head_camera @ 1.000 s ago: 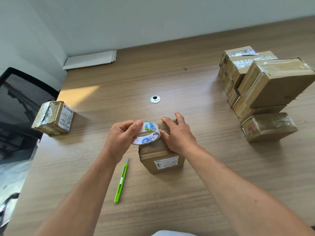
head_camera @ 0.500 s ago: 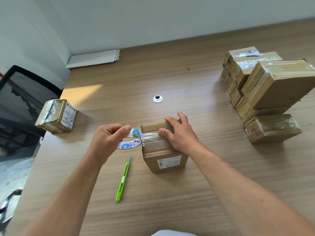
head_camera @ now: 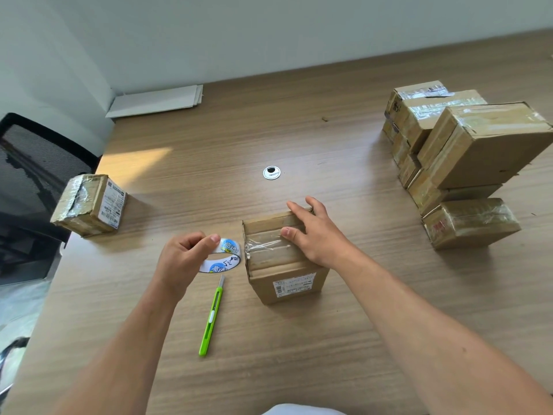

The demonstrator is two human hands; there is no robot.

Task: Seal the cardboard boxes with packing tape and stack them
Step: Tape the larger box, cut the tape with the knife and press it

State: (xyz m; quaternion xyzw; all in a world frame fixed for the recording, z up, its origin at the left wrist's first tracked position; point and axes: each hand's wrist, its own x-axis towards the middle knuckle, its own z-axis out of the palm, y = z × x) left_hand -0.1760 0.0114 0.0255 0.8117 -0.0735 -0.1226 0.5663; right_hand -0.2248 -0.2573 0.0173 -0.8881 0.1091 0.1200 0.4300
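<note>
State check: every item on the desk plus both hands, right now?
middle box, flaps down, tape strip across top.
tape roll, held beside middle box's left side.
left hand, grips tape roll.
right hand, flat, presses on middle box.
knife, lying flat, untouched.
left box, taped, alone.
right stack, taped boxes piled.

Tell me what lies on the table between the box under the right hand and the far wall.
In the head view, only a round cable grommet set in the table; the rest is bare wood.
</note>
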